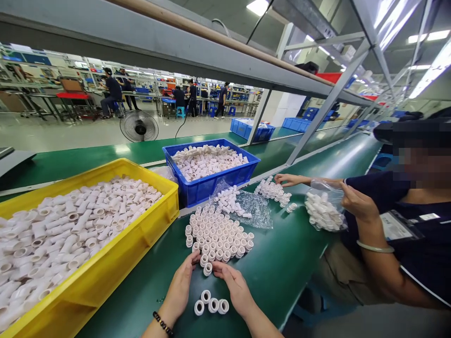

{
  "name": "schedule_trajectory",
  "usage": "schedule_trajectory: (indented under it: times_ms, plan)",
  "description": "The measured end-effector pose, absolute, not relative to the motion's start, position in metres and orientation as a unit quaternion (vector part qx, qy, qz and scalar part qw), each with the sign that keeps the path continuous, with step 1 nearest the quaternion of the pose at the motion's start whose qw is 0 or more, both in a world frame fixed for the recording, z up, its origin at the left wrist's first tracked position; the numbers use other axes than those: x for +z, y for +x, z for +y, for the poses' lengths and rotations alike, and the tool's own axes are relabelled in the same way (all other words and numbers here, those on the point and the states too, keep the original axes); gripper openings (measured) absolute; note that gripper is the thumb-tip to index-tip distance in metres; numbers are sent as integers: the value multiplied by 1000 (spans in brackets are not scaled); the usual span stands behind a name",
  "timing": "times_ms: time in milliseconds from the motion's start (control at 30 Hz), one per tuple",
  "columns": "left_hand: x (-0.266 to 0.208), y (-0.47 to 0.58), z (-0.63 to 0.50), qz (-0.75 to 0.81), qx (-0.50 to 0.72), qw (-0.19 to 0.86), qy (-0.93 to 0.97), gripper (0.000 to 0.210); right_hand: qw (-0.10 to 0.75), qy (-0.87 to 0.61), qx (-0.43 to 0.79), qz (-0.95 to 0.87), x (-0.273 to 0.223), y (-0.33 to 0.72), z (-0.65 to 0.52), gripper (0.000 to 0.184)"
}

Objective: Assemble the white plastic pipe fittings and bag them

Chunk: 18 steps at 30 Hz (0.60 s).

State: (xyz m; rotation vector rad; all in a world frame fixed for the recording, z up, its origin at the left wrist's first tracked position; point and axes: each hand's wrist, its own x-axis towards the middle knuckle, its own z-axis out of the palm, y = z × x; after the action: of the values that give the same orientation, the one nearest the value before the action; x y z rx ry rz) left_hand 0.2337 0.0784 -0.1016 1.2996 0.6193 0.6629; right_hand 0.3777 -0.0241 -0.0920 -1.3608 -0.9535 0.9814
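Hands framing a cluster of white fittings point(219, 234) on a green work surface point(278, 267). Your left hand point(181, 281) and your right hand point(235, 286) stand apart, palms inward and fingers extended, one at each side of the cluster's near tip; neither is clamped on anything, and whether the right fingertips touch a fitting you cannot tell here. The step in hand appears to be arranging or gathering the upright pieces; the next move would seem to call for light, even pressure from both sides, so that none topples. Nearer you, between your wrists, lie four loose fittings point(213, 305), well apart from the cluster. Each clustered piece is a short, hollow cylinder with a thick round rim, smooth and probably rigid plastic, standing on end with its mouth upward. To your left, a yellow crate point(134, 246) with smooth walls holds similar white pieces in a jumble; beyond, a blue crate point(197, 191) holds more. Just beside the cluster's far side lies a crinkled, transparent plastic bag point(259, 211).
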Motion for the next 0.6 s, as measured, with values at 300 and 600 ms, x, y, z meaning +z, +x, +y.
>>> schedule_trajectory:
  times_ms: [300,600]
  plan:
    - [-99,223,82,250,197,770,553,55,555,-561,475,-389,-92,381,-30,45]
    - [-99,223,81,268,165,756,574,56,513,-553,500,-426,-89,384,-33,48]
